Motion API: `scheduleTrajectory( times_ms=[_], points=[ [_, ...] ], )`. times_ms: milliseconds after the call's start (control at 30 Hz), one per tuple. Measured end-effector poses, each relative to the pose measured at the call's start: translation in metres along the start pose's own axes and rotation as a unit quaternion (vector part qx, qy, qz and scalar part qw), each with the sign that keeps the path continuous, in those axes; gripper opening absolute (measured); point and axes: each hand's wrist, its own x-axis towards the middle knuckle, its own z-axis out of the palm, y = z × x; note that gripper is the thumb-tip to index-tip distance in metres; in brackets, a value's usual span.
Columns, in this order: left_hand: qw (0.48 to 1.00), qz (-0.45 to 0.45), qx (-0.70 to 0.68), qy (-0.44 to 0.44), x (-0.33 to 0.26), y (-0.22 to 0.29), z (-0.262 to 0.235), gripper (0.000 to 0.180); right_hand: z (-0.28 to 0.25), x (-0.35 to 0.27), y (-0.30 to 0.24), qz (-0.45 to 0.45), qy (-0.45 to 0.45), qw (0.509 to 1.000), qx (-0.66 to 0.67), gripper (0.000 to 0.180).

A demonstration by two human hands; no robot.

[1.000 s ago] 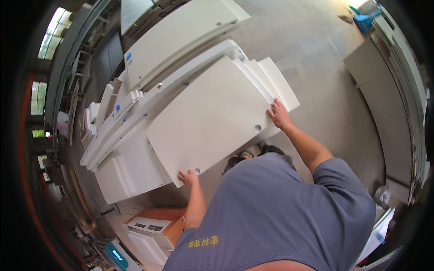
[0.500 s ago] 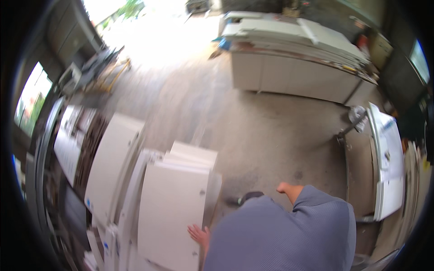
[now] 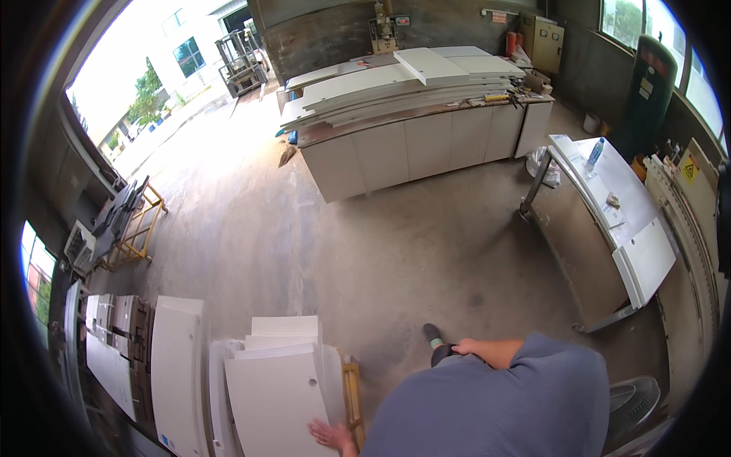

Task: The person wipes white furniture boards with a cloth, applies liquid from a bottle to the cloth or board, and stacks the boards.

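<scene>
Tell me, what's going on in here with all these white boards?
A person in a grey shirt stands over a stack of white panels on the workshop floor. Their left hand rests on the lower edge of the top panel. The right forearm shows by the shirt, but that hand is hidden. More white panels are piled on a long counter across the concrete floor, and a bottle stands on a side table.

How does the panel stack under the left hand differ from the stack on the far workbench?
The near stack sits low by the floor on a yellow-framed cart; the far stack lies raised on a long workbench. The near stack is compact, with short panels; the far stack is long and splayed, its panels fanned unevenly. The left hand touches the near stack's top panel; nothing touches the far stack. Both are flat white panels.
</scene>
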Motion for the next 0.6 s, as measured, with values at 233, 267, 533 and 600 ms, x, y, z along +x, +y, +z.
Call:
scheduleTrajectory(
  times_ms=[233, 267, 533, 600],
  points=[
    [0.985, 0.008, 0.143, 0.095, 0.009, 0.031, 0.021, 0.099, -0.053, 0.049, 0.077, 0.057, -0.085, 0.991, 0.087, 0.073],
    [0.985, 0.027, 0.140, 0.095, 0.010, 0.068, 0.024, 0.096, -0.066, 0.072, 0.095, -0.016, -0.063, 0.997, 0.050, 0.073],
    [0.925, 0.375, 0.042, -0.044, 0.054, 0.412, 0.055, 0.078, -0.243, 0.134, 0.136, -0.064, 0.130, 0.978, 0.148, 0.032],
    [0.883, 0.443, -0.012, -0.157, 0.044, 0.512, 0.073, 0.074, -0.290, 0.124, 0.189, 0.013, 0.179, 0.964, 0.195, 0.029]
  ],
)
